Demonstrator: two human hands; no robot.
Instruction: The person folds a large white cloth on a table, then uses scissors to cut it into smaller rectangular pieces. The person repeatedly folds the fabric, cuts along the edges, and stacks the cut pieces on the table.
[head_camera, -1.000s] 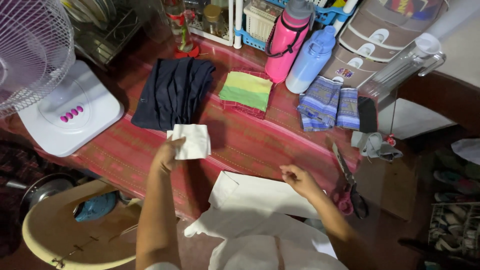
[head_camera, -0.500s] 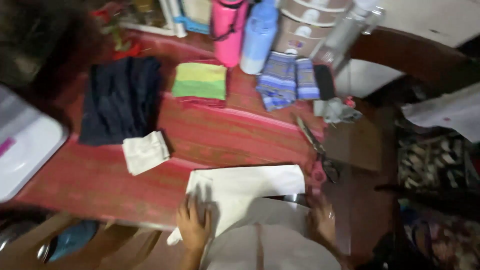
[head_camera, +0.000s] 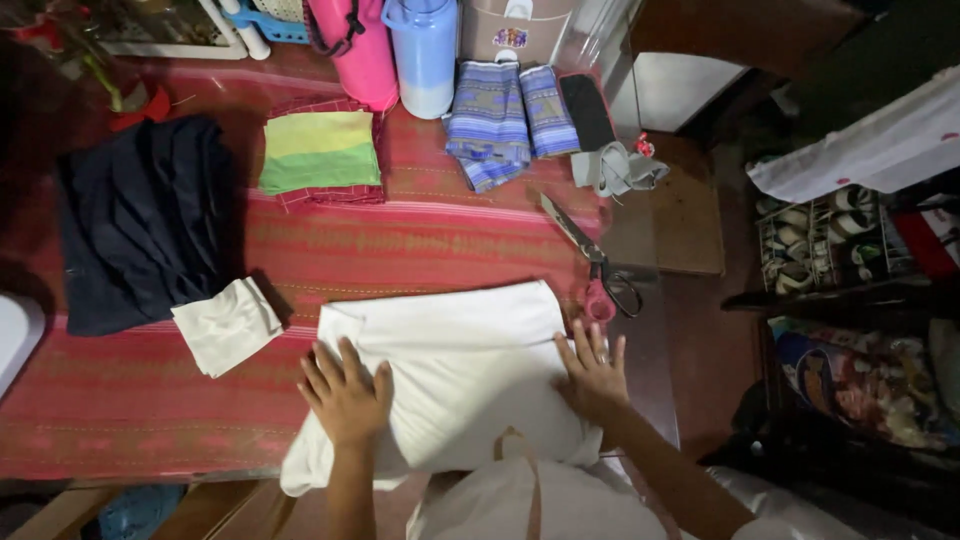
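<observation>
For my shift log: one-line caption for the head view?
Left hand and right hand press flat on a white cloth on a red table cover.

The person's 2 arms showed from the bottom edge of the head view, both bare from the elbow to the fingertips, with no sleeves reaching the forearms. The left hand (head_camera: 345, 395) showed 5 fingers and carried no ring, watch or glove. The right hand (head_camera: 592, 375) was likewise bare, with no band at the wrist that could be made out. Between the arms, at the lower edge, a pale whitish garment (head_camera: 540, 505) covered the lap or torso, plain, with a thin brownish strip running down its middle.
</observation>
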